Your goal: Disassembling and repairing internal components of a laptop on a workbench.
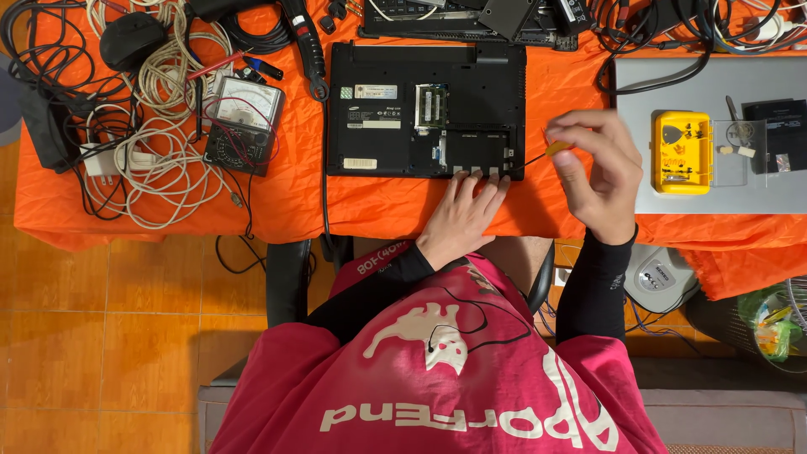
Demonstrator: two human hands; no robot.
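Observation:
A black laptop [403,84] lies bottom-up on the orange tablecloth [286,202], with its memory and drive bays uncovered. My left hand [461,217] rests flat at the laptop's near edge, fingertips on its lower right corner. My right hand [595,172] hovers just right of the laptop, shut on a small screwdriver [546,152] with a yellow handle. Its thin shaft points left toward the laptop's right near corner.
An analog multimeter [242,124] and tangled white and black cables [151,109] lie at the left. A yellow parts box [681,151] sits on a grey laptop lid [714,84] at the right. More electronics line the far edge. A bin [769,324] stands on the floor at the right.

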